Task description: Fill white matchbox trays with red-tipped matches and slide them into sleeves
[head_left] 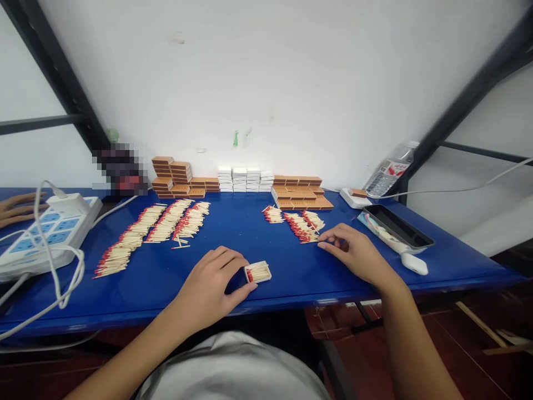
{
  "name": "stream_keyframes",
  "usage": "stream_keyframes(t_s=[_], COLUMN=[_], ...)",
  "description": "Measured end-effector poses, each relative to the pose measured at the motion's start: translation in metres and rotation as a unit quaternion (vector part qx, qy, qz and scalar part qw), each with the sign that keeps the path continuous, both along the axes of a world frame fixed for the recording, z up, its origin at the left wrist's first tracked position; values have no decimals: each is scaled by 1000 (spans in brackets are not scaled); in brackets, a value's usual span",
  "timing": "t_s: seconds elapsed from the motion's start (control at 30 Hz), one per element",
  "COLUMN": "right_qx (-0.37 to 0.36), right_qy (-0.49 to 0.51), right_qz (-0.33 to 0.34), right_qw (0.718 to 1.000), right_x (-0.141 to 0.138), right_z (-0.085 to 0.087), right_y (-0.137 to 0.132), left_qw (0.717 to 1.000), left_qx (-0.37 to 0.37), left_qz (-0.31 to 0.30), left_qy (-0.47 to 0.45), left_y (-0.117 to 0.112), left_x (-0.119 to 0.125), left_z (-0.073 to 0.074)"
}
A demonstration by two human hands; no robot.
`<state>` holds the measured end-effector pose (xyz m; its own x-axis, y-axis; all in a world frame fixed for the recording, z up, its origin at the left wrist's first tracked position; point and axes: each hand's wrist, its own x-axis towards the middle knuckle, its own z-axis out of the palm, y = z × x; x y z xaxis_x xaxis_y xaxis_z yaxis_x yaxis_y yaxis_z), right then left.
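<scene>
My left hand (214, 283) rests on the blue table (158, 278), fingers curled around the left side of a small open matchbox tray (258, 272) holding red-tipped matches. My right hand (358, 253) lies to the right, its fingertips pinching at the near edge of a pile of red-tipped matches (303, 226). A smaller bunch of matches (272, 214) lies just behind that pile. Long rows of matches (154, 230) stretch across the table's left half.
Stacks of brown matchboxes (177, 178), white inner trays (244, 179) and more brown boxes (300, 194) line the wall. A white power strip (45, 230) with cables sits far left. A black tray (397, 225), a white device (414, 263) and a water bottle (389, 169) stand right.
</scene>
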<state>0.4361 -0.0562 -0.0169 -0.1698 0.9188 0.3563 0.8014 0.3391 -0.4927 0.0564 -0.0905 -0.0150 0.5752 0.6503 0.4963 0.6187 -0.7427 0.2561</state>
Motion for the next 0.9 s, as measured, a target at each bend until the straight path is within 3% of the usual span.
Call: stream_keyframes(t_s=[0.23, 0.43, 0.9], right_qx=[-30, -57, -26], right_qy=[-2, -22, -12], right_qz=[11, 17, 80], right_qw=[999, 998, 996], right_x=[-5, -9, -22], right_z=[0, 3, 0], right_y=[11, 4, 8], left_qw=[1000, 1000, 1000], left_qx=[-1, -7, -1], left_qz=[0, 4, 3], left_qy=[2, 6, 4], left_y=[-1, -1, 0], left_x=[-1, -1, -1], left_z=[-1, -1, -1])
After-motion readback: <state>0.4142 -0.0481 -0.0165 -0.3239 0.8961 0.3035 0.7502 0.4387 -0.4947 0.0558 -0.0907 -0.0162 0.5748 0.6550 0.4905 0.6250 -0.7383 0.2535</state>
